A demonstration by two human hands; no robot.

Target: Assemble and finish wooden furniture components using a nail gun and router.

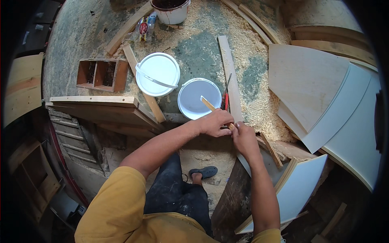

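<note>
My left hand (216,123) and my right hand (244,137) grip a narrow wooden stick (207,102) near its lower end. Its upper end, whitish at the tip, is over an open white bucket (192,88) with pale grey-white inside. To the left stands a second white bucket (159,69) with a lid and its handle across the top. A red-handled tool (226,102) with a thin dark end lies right of the open bucket, by a long pale board (224,54).
Curved pale panels (308,77) are stacked at right, another (304,182) below. Shavings (255,109) cover the worktop. A two-compartment wooden box (119,77), wooden frame (93,101) and strips (129,28) are at left; a stained bucket (170,15) and plastic bottle (144,28) are at back.
</note>
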